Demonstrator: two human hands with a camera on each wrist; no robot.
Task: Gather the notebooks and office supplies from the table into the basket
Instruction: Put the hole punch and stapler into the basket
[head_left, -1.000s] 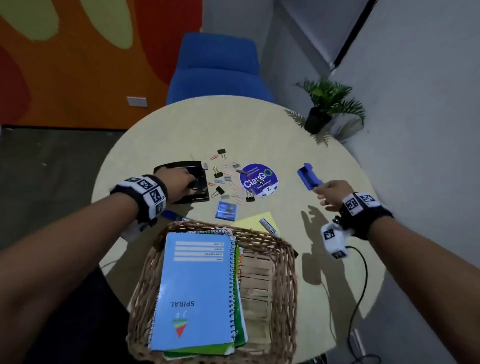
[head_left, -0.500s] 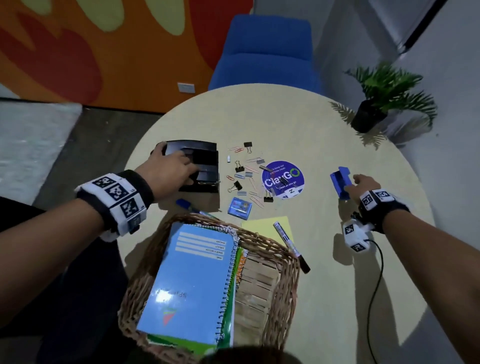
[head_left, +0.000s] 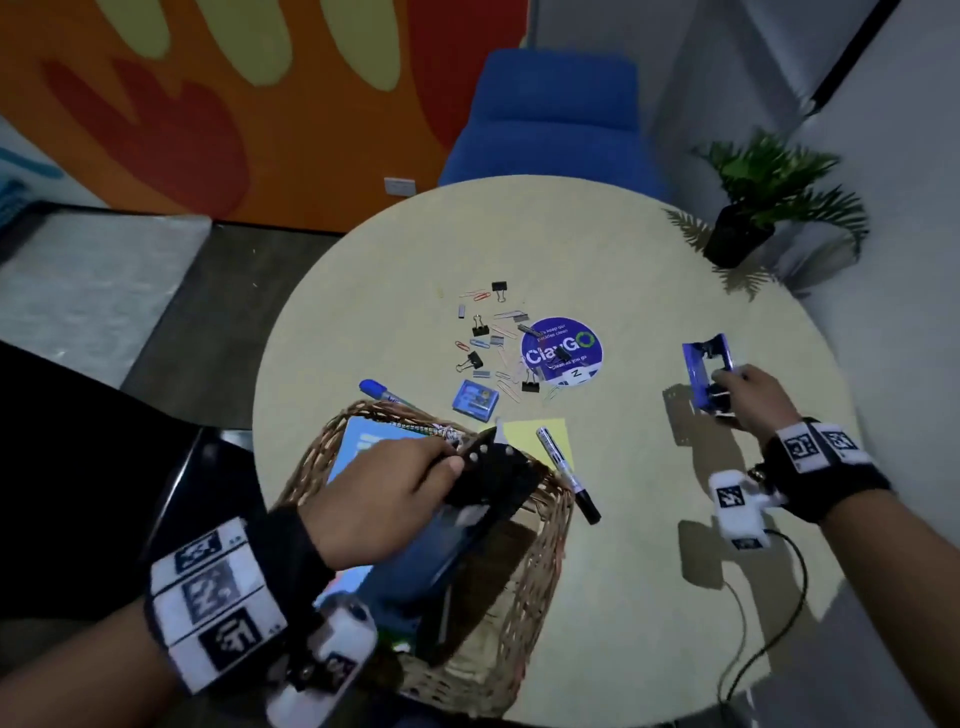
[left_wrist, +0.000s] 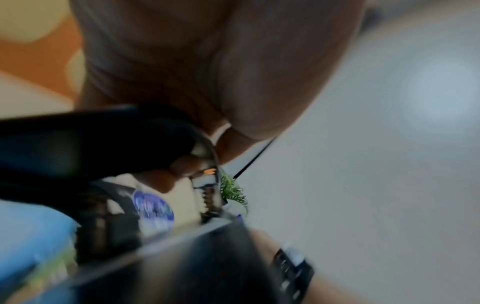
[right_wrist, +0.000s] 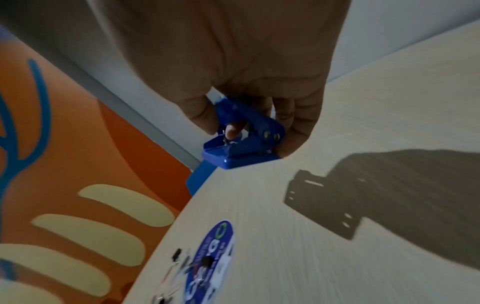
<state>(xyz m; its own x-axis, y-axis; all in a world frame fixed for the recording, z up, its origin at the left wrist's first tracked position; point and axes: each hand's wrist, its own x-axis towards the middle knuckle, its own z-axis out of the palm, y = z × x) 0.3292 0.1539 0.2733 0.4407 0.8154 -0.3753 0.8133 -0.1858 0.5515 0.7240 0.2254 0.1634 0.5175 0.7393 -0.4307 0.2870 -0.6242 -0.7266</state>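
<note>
My left hand (head_left: 447, 465) grips a black hole punch (head_left: 496, 475), held tilted over the wicker basket (head_left: 553, 540); the left wrist view shows the black hole punch (left_wrist: 91, 144) blurred. A blue spiral notebook (head_left: 363, 447) lies in the basket. At the table's right, my right hand (head_left: 730, 387) holds a small blue punch (head_left: 706, 366) just above the tabletop; its shadow falls below the blue punch (right_wrist: 244, 139). Beyond the basket lie a black marker (head_left: 566, 473), a blue marker (head_left: 382, 392), a yellow sticky pad (head_left: 532, 434), a small blue box (head_left: 475, 400) and scattered clips (head_left: 493, 343).
A round blue sticker (head_left: 561, 351) sits at the middle of the round table (head_left: 649, 270). A blue chair (head_left: 550, 119) stands behind it and a potted plant (head_left: 753, 208) at the back right. A black cable (head_left: 779, 587) trails from my right wrist.
My left hand lifted the black hole punch off the table and carried it back over the basket. My right hand closed on the blue punch and raised it slightly.
</note>
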